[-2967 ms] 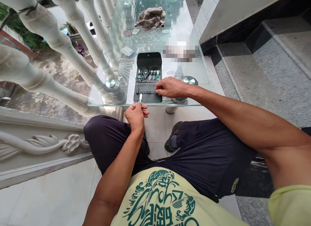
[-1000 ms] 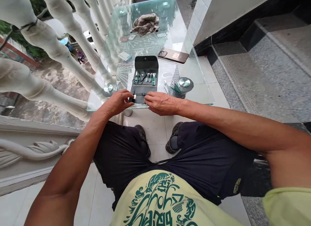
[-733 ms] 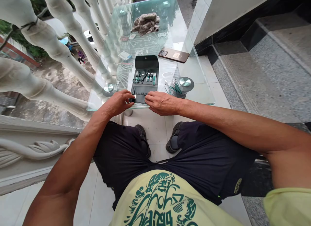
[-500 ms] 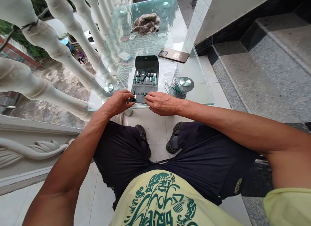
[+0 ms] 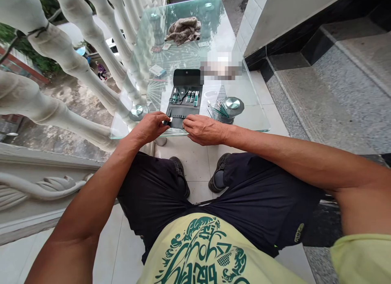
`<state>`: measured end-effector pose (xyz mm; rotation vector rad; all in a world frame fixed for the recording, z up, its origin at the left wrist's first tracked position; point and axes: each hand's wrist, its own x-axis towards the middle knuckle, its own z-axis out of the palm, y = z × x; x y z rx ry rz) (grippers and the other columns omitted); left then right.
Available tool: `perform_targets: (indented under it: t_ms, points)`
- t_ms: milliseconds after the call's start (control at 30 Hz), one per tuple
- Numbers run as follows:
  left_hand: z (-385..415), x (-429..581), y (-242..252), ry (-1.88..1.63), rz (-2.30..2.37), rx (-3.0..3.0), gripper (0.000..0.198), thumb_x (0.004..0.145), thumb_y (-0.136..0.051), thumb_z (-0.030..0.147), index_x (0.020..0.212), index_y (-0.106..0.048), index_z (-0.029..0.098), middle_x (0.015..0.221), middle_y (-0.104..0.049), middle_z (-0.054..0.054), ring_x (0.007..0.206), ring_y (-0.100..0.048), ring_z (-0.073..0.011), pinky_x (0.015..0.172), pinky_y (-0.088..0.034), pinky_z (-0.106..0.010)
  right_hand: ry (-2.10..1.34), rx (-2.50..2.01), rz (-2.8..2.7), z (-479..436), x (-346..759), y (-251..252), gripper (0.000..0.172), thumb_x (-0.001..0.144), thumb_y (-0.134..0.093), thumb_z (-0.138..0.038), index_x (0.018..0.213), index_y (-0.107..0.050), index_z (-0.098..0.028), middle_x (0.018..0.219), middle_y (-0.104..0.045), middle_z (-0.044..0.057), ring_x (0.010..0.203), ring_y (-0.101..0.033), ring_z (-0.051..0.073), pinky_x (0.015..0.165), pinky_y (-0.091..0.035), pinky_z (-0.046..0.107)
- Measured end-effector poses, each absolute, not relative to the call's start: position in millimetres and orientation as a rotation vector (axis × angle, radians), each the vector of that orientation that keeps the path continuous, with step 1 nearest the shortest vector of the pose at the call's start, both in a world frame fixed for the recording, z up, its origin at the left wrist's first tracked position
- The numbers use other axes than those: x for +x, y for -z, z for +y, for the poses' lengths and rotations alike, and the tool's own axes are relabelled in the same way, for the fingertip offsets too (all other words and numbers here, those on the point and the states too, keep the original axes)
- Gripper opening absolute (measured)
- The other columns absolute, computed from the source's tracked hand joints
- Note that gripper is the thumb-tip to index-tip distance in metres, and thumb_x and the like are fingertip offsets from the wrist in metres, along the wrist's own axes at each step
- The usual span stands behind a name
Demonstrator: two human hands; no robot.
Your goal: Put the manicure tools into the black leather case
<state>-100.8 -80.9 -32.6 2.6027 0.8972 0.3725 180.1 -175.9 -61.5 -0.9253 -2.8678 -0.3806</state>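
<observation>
A black manicure case (image 5: 187, 77) lies unfolded near the front edge of the glass table, its flap pointing away from me. Scissors (image 5: 174, 99) and several nail clippers (image 5: 196, 99) sit in its upper panel. My left hand (image 5: 152, 127) pinches the case's lower left edge, where a small white bit shows by the fingertips. On the lower right side, the fingers of my right hand (image 5: 204, 129) are bent together against the case and cover its corner. Between the hands runs a row of loops on the lower panel. Whether a small tool is under the right fingertips is hidden.
Several thin green-handled tools (image 5: 222, 109) lie right of the case by a round metal table fitting (image 5: 233, 103). A crumpled cloth (image 5: 184, 31) and a small box (image 5: 157, 70) rest farther back on the glass table (image 5: 256, 121). White balusters (image 5: 88, 23) stand left; stone steps (image 5: 336, 84) rise right.
The manicure case has shifted slightly right and turned a little, its flap end most. Both hands stay almost in place. The phone's area at the back right is now pixelated.
</observation>
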Motion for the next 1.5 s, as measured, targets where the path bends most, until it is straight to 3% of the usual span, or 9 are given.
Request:
perform_targets:
  t_ms: [333,533,800,1033,1300,1400,1500]
  points:
    - [-72.0,-101.4,32.9,-0.388,0.771,2.660,0.023,0.101,-0.073,0.037,0.105,-0.088,0.021,0.113,-0.082,-0.011,0.078,-0.071,-0.0193,0.082,-0.058,-0.035,0.375,-0.928,-2.998,-176.1,178.8,45.7,0.036,0.117,-0.044,-0.020,0.113,-0.079,-0.013,0.117,-0.069,0.019,0.100,-0.051,0.031,0.094,-0.045,0.046]
    - [-68.4,-102.9,35.5,-0.388,0.721,2.669,0.023,0.102,-0.070,0.036,0.103,-0.087,0.022,0.113,-0.081,-0.011,0.083,-0.072,-0.0202,0.083,-0.058,-0.034,0.410,-0.853,-2.933,-175.9,180.8,49.2,0.038,0.116,-0.042,-0.018,0.110,-0.079,-0.015,0.108,-0.070,0.017,0.095,-0.049,0.031,0.091,-0.046,0.047]
    - [-72.3,-98.8,32.3,-0.419,0.740,2.644,0.022,0.102,-0.066,0.032,0.096,-0.084,0.021,0.113,-0.081,-0.011,0.080,-0.068,-0.0181,0.084,-0.056,-0.033,0.449,-0.907,-2.899,-177.4,179.6,54.0,0.040,0.119,-0.042,-0.023,0.113,-0.079,-0.010,0.112,-0.070,0.019,0.100,-0.052,0.031,0.093,-0.046,0.046]
    - [-70.6,-96.2,33.4,-0.430,0.751,2.644,0.022,0.100,-0.068,0.033,0.091,-0.083,0.022,0.110,-0.081,-0.010,0.082,-0.070,-0.0192,0.084,-0.057,-0.033,0.468,-0.847,-2.869,-174.9,181.9,55.1,0.036,0.118,-0.046,-0.024,0.109,-0.080,-0.013,0.108,-0.070,0.018,0.098,-0.050,0.031,0.093,-0.046,0.046]
    - [-72.6,-97.0,35.5,-0.443,0.755,2.596,0.022,0.100,-0.068,0.036,0.091,-0.082,0.021,0.112,-0.080,-0.011,0.076,-0.068,-0.0175,0.083,-0.059,-0.034,0.323,-0.940,-2.910,-175.1,178.8,52.1,0.032,0.118,-0.049,-0.027,0.119,-0.076,-0.008,0.115,-0.070,0.019,0.106,-0.057,0.032,0.098,-0.050,0.047]
    - [-74.8,-97.2,35.9,-0.415,0.806,2.593,0.020,0.099,-0.072,0.037,0.095,-0.082,0.021,0.118,-0.078,-0.011,0.075,-0.069,-0.0170,0.084,-0.060,-0.035,0.206,-1.015,-2.738,-163.8,194.6,43.2,0.034,0.117,-0.055,-0.037,0.126,-0.073,-0.010,0.122,-0.071,0.021,0.112,-0.060,0.033,0.100,-0.053,0.049]
    - [-80.6,-95.5,36.9,-0.396,0.851,2.605,0.018,0.101,-0.072,0.035,0.099,-0.082,0.021,0.119,-0.077,-0.012,0.077,-0.070,-0.0186,0.085,-0.061,-0.037,0.158,-1.229,-2.414,-146.6,228.2,27.7,0.034,0.117,-0.053,-0.037,0.128,-0.074,-0.012,0.127,-0.073,0.022,0.116,-0.062,0.035,0.102,-0.055,0.051]
